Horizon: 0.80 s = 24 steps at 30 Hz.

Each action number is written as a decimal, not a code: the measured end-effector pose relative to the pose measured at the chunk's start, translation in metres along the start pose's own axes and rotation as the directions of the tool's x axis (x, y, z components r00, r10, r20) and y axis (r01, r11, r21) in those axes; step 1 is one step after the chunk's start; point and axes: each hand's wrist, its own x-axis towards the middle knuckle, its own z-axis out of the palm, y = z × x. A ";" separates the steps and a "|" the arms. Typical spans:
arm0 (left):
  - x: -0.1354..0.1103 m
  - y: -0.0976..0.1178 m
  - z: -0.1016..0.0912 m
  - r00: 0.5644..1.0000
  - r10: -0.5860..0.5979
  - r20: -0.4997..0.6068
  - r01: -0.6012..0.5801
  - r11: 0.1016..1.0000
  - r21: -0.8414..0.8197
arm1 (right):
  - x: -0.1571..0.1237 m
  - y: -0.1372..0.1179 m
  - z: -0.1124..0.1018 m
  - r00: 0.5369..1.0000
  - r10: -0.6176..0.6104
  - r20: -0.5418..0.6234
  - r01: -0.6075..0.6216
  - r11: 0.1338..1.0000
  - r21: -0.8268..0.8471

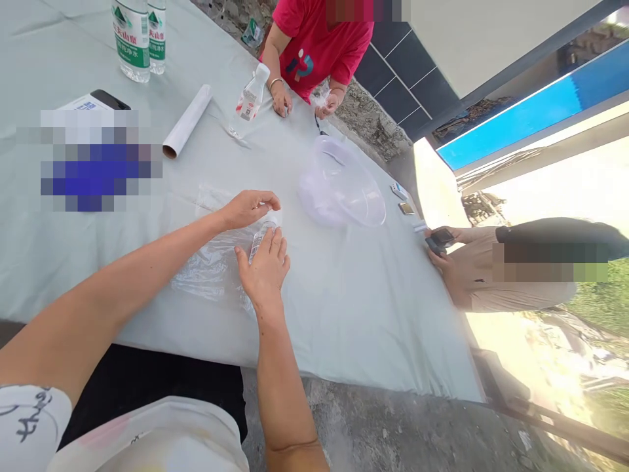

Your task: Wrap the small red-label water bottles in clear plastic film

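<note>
1. Two hands, both ours, are working near the front edge of the table (344,314), which is carrying a pale cloth.
2. Our right hand (265,269) is lying flat with the fingers stretched out and unclenched. It is pressing on the clear plastic film (206,269), and its fingertips are touching the small clear bottle (262,234).
3. The small clear bottle is lying on its side on the film, between our two hands, with its cap end pointing away from us.
4. Our left hand (250,206) is curling over that cap end and pinching it. The fingers are hiding most of the cap.
5. Just beyond and to the right, a clear plastic bowl (344,190) is sitting tilted on the cloth, apart from the film.
6. At the right edge of the table, a seated person's hands are holding a dark phone (439,240). Two small items (401,200) are lying on the cloth near them; we can't tell what they are.
7. Farther back on the left, a white roll (187,121) is lying on its side, well apart from the film.
8. On the far side, a person in a red shirt (319,46) is resting both hands at the table edge, with one hand just beside a labelled bottle (251,98) that is leaning.
9. At the far left, two water bottles (132,39) with green labels are standing upright, side by side.
</note>
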 end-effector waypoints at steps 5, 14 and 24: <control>-0.014 -0.013 0.006 0.992 -0.018 0.124 -0.005 0.983 0.183 | -0.007 0.019 -0.011 0.991 -0.001 -0.130 0.054 0.913 0.404; -0.021 -0.020 0.000 0.992 -0.034 0.124 0.002 0.969 0.245 | -0.015 0.031 0.001 0.989 0.141 -0.031 -0.096 0.801 0.591; -0.012 -0.024 -0.018 0.947 -0.254 -0.195 0.228 0.963 -0.147 | -0.021 -0.002 0.007 0.995 0.042 -0.095 -0.009 0.946 0.324</control>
